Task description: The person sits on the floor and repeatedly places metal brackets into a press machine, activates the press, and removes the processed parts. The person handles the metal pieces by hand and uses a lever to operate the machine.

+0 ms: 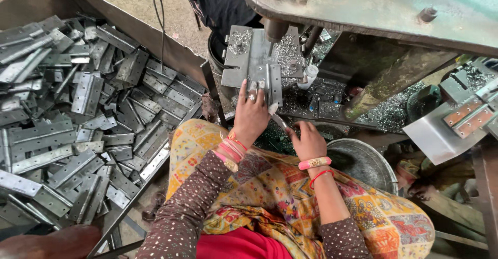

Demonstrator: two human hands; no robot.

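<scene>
My left hand presses a grey metal hinge flat against the steel plate under the drill bit of a drill press. Its fingers lie spread on the lower end of the hinge. My right hand is lower and to the right, curled around a thin metal lever that sticks out toward it. Bangles sit on both wrists. Metal shavings cover the plate beside the hinge.
A big heap of grey metal hinges fills a sloped tray at the left. A round metal bowl sits beside my right knee. The machine's heavy arm spans the top. Another plate with copper-coloured pieces is at the right.
</scene>
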